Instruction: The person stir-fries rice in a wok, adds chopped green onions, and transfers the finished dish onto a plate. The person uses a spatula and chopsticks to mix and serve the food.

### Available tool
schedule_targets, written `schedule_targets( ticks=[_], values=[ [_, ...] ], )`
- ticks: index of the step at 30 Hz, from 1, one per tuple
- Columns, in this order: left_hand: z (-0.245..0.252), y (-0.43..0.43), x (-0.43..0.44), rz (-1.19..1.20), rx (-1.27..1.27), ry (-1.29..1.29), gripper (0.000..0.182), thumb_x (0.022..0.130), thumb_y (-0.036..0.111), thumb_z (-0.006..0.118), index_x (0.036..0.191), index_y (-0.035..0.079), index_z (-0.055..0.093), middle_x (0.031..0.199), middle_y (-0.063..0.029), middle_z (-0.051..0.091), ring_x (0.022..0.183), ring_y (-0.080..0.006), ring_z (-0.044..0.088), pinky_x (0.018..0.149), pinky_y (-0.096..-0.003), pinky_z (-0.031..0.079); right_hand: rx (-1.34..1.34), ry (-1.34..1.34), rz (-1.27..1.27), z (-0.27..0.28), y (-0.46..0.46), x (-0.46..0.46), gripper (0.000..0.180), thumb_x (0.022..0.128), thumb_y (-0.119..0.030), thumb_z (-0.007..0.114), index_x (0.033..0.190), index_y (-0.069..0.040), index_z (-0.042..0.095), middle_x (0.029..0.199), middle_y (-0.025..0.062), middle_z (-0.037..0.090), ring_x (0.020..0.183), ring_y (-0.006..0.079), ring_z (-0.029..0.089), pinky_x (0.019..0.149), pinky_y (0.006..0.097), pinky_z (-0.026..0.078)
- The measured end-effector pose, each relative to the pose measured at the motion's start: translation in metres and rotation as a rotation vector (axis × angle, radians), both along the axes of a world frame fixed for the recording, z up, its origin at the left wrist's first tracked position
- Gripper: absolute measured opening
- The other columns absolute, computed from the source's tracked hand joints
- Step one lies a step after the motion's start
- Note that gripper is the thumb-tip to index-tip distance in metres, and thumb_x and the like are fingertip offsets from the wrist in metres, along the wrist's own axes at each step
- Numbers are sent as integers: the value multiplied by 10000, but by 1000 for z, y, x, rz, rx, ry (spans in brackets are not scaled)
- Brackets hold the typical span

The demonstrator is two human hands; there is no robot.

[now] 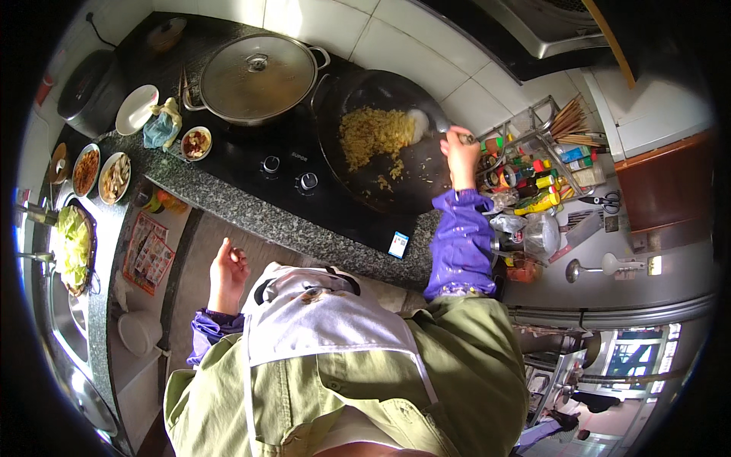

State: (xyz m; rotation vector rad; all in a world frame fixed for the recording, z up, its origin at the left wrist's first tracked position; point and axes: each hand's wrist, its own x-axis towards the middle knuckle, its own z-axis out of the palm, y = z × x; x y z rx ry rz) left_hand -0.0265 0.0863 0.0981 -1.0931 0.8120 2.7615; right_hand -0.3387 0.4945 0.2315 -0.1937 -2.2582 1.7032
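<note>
My right hand (461, 155) is closed around the handle of a spatula (437, 130), whose head lies partly hidden at the right side of a black wok (365, 197). Yellow crumbly food, perhaps scrambled egg (371, 137), lies in the wok beside a pale, shiny patch (420, 123). Away from the stove, my left hand (230, 265) hangs over the floor with loosely bent fingers and nothing in it. A wide pot with a glass lid (260, 77) stands left of the wok on the black cooktop (257, 145).
Left of the cooktop are an empty white plate (137, 109), a small bowl of ingredients (196, 143), two bowls of chopped food (86, 170) (115, 178) and a basket of lettuce (73, 248). Seasoning bottles (537, 183) crowd the right counter, near scissors (608, 201) and a ladle (573, 271).
</note>
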Motion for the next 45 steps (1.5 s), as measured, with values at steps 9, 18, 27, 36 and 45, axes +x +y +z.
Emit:
schedule_targets(
  ticks=[9,18,27,36,45],
  values=[
    [4,4,-12,-54,8,40,406,952,378,531,625,151,453,701,6,564,609,-117,503,586,-255,410,809,312,1063,29,-46,92,246,751,-36,638,995,-63,650,1199,207,575,897,301,644,779,361,535],
    [3,8,-26,-105,19,60,398,944,366,551,620,156,455,708,10,563,620,-113,503,586,-259,407,958,190,1163,145,-31,169,251,697,-76,659,948,-83,649,1048,147,614,807,349,639,716,396,540],
    [0,-2,-6,-19,17,42,406,952,369,539,623,144,462,712,5,563,629,-117,503,589,-259,410,482,-160,78,71,49,58,131,770,-160,651,777,-29,663,592,44,625,536,120,597,526,301,475],
    [-1,-8,0,-20,4,31,389,958,362,530,638,148,472,699,5,572,627,-120,515,586,-260,421,490,219,68,13,-35,32,249,741,-98,690,989,-76,680,737,105,694,698,194,678,643,313,515],
    [0,-12,-4,-32,21,72,390,951,369,541,629,157,482,700,11,583,633,-115,523,583,-261,421,1015,417,1109,73,-58,126,339,659,-6,684,985,-63,608,1177,202,572,897,353,645,753,382,553]
  ],
)
